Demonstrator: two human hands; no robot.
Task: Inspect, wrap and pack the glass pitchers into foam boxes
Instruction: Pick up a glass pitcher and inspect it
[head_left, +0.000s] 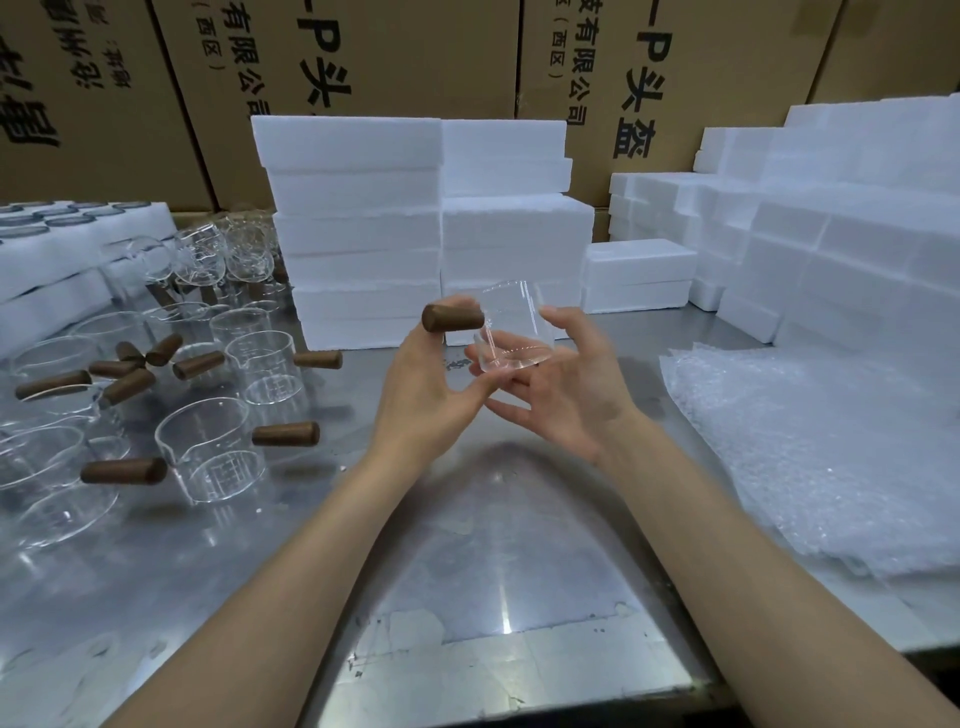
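Both hands hold one glass pitcher (511, 325) in the air above the steel counter (467, 545), in front of the tall stack of white foam boxes (358, 228). The left hand (431, 384) pinches the pitcher's brown wooden handle (451, 318) between thumb and fingertips, the handle pointing left. The right hand (566, 379) cups the clear body from below and from the right, fingers spread and curled loosely against the glass; the pitcher is tilted, its open mouth turned up and away from the person. To the left of the held pitcher, many more glass pitchers with wooden handles (208, 447) stand crowded on the counter, handles pointing in various directions, some touching. Behind them lies a white foam tray (67, 239) with round pockets. To the right of the held pitcher, a pile of bubble wrap sheets (810, 457) lies flat on the counter, and further foam boxes (831, 249) are stacked behind it. Brown cardboard cartons (415, 57) with printed characters rise behind the foam stacks.
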